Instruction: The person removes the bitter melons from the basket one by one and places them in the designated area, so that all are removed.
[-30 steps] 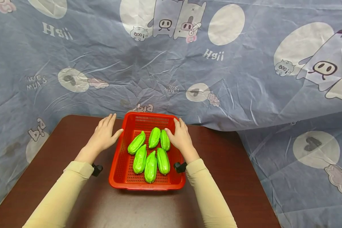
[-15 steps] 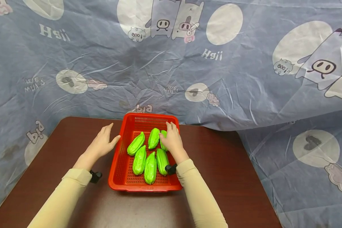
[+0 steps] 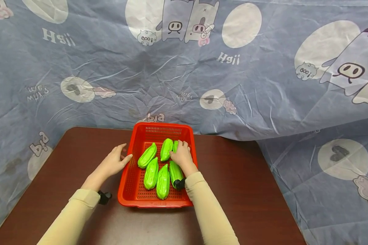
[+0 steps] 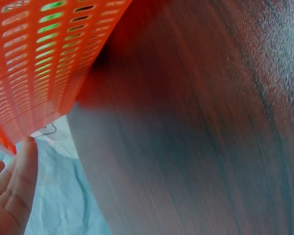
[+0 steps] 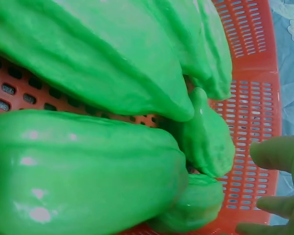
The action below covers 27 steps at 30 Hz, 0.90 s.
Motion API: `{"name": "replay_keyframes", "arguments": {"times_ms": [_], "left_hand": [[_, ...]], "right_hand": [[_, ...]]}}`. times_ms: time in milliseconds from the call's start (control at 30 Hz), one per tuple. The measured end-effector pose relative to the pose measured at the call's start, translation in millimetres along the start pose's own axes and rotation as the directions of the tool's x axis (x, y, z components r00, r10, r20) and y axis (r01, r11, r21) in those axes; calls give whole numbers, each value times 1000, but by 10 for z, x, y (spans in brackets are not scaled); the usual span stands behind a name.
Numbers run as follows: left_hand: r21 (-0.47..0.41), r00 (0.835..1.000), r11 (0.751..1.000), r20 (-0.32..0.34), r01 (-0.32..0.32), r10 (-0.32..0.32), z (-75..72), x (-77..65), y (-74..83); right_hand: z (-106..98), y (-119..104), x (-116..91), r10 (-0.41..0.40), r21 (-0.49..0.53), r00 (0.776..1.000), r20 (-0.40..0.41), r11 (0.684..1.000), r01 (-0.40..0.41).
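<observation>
A red plastic basket holds several glossy, ribbed green vegetables, tapered at one end; I cannot tell their kind. My right hand is inside the basket, over the back-right vegetable and largely covering it in the head view. In the right wrist view its fingers are extended, a little apart from the nearest vegetables. Below that wrist lies another green vegetable, partly covered by the wrist camera. My left hand is at the basket's left rim, thumb right at the edge, fingers loosely bent beside the outer wall.
The basket stands on a dark red-brown wooden table, near its back edge. Behind and beside the table hangs a blue-grey cloth with cartoon prints. Four-sided perforated walls enclose the vegetables. Each wrist carries a small black camera.
My right hand has moved left and down from the basket's right rim to over the back-right vegetable. The left hand has lowered slightly at the left rim, its fingers more bent.
</observation>
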State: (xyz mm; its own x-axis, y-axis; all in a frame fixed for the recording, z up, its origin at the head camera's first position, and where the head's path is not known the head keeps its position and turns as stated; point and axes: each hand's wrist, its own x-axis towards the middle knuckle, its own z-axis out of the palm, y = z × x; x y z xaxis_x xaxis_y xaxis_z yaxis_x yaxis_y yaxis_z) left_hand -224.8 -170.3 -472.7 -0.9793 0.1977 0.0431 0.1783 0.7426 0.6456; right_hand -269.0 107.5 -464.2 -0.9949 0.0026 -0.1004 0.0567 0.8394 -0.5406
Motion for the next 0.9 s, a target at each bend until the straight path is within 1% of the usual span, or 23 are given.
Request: {"name": "replay_keyframes", "arguments": {"times_ms": [133, 233, 400, 600, 733, 900], "left_hand": [[-16, 1000, 1000, -8, -8, 8, 32, 22, 3], [-35, 1000, 999, 3, 5, -5, 40, 38, -3], [-95, 999, 995, 29, 33, -31, 46, 37, -25], [-160, 999, 986, 36, 45, -39, 65, 5, -54], [-173, 998, 984, 50, 43, -34, 82, -21, -64], [-179, 998, 983, 67, 32, -20, 94, -15, -52]], "right_hand": [[32, 34, 20, 20, 4, 1000, 12, 1000, -20], [54, 54, 27, 41, -2, 999, 28, 999, -41], [103, 62, 54, 60, -24, 997, 44, 998, -59], [166, 61, 85, 70, -47, 996, 49, 997, -68], [224, 83, 91, 72, -78, 997, 36, 995, -69], [243, 102, 103, 52, -120, 998, -23, 991, -55]]}}
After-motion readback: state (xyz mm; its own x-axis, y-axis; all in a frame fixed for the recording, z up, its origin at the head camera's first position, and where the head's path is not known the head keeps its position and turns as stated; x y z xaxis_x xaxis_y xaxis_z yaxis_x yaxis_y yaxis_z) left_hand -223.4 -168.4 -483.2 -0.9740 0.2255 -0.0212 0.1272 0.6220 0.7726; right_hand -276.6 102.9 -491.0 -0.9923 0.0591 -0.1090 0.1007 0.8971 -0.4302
